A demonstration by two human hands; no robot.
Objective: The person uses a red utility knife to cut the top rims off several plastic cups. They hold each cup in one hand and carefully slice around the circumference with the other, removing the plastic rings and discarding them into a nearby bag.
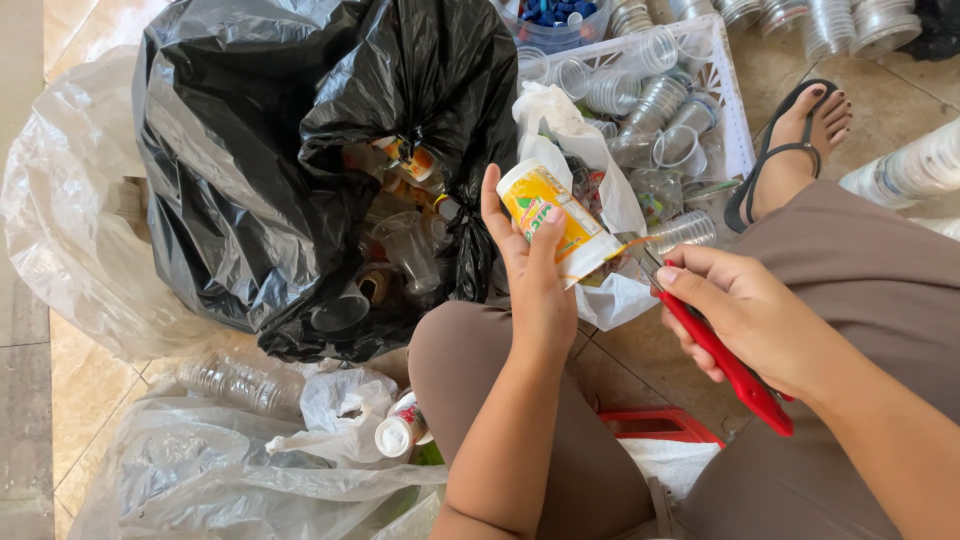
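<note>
Cup of thin clear plastic with a yellow printed label (548,215) is sitting above your knee, your left hand (535,275) gripping it round the wall. Judged light, crushable, slightly slick: hold mid-body, gently. Your right hand (745,320) is closing round red-handled cutters (722,362), blade touching the label's edge. Black plastic bag (250,150) and white crate of clear cups (735,120) are lying beyond.

The person wears taupe-brown trousers (560,440), a black thong sandal (775,150) on the one foot in view, dark polish on the toenails, and nothing on forearms or hands.
</note>
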